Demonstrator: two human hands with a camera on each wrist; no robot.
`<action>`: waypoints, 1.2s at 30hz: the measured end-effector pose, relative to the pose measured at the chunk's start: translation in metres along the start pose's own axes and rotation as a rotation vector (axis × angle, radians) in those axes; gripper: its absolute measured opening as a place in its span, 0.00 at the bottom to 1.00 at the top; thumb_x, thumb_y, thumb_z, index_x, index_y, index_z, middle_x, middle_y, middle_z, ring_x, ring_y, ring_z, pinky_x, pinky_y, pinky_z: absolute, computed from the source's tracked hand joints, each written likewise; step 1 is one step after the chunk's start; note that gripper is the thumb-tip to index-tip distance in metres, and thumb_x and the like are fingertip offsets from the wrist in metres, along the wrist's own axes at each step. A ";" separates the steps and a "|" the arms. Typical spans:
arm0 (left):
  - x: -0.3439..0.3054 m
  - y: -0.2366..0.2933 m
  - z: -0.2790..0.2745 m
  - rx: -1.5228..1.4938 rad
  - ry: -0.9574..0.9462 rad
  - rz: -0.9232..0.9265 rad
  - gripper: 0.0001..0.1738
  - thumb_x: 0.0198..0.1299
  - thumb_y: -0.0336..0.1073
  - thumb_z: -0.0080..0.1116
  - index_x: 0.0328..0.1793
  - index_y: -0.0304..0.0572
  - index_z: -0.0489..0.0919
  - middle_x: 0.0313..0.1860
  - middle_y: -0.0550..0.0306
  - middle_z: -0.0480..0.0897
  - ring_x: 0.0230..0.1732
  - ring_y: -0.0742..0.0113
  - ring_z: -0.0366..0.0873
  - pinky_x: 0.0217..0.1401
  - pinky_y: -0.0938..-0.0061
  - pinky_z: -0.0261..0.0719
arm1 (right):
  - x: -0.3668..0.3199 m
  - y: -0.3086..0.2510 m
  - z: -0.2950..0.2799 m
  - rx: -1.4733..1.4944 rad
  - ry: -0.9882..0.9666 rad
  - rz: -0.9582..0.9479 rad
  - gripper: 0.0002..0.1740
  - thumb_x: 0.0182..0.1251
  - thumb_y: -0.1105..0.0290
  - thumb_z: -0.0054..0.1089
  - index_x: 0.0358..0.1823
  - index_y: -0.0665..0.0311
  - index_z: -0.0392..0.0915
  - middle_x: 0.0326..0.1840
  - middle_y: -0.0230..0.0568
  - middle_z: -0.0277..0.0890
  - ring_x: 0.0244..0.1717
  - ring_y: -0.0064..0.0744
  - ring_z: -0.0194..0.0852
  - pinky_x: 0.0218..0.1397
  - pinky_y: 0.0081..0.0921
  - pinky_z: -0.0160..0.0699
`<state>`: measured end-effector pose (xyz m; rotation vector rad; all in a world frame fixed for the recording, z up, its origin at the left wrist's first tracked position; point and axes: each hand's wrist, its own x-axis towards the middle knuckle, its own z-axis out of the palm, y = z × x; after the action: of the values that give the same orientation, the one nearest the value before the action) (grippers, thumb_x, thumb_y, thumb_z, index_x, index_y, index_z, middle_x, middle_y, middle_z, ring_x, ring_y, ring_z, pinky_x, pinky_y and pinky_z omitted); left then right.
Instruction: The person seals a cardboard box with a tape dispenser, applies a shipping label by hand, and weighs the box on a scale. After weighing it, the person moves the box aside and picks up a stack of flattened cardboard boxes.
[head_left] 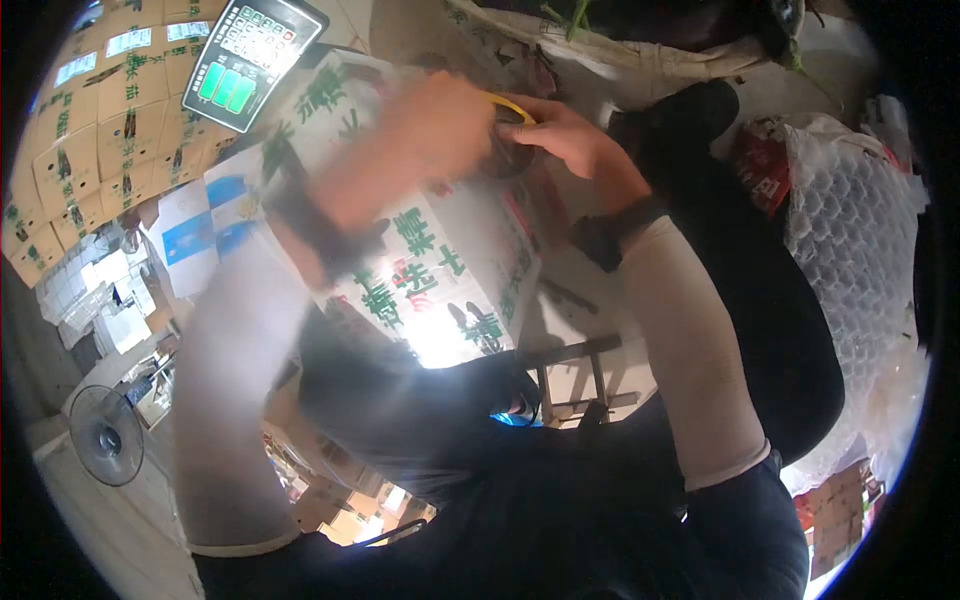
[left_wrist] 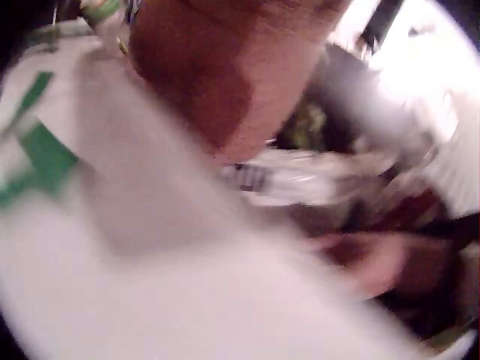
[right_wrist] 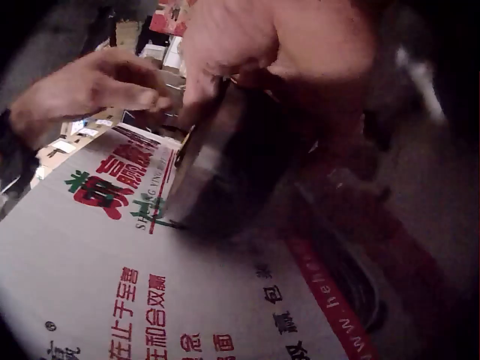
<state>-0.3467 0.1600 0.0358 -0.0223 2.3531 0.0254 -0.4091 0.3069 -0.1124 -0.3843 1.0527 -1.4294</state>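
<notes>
A white carton (head_left: pixel 400 260) with green and red lettering stands between the person's legs. My right hand (head_left: pixel 575 138) grips a roll of tape (head_left: pixel 516 107) with a yellow inner ring, at the carton's far right edge. In the right wrist view the roll (right_wrist: pixel 240 161) looks dark, and its side stands against the printed carton face. My left hand (head_left: pixel 430 125), blurred, is close beside the roll over the carton's top. Its thumb and fingers point toward the carton edge in the right wrist view; I cannot tell whether they pinch anything.
A scale display (head_left: pixel 250 60) with a green lit screen stands at the back left, before stacked brown cartons (head_left: pixel 110 130). Bubble wrap (head_left: pixel 850 230) lies on the right. A fan (head_left: pixel 107 440) is at the left, and a small wooden stool (head_left: pixel 570 353) is below the carton.
</notes>
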 end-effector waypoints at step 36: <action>0.013 0.070 0.082 0.022 0.409 -0.158 0.09 0.54 0.35 0.58 0.38 0.43 0.85 0.41 0.49 0.85 0.48 0.55 0.81 0.54 0.62 0.74 | 0.026 -0.003 -0.002 -0.062 0.267 -0.042 0.34 0.69 0.55 0.61 0.72 0.64 0.67 0.58 0.39 0.77 0.57 0.30 0.70 0.61 0.26 0.66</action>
<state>-0.2992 0.2323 -0.0307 -0.2220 2.7519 -0.0910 -0.4176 0.2837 -0.1200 -0.2652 1.3127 -1.5164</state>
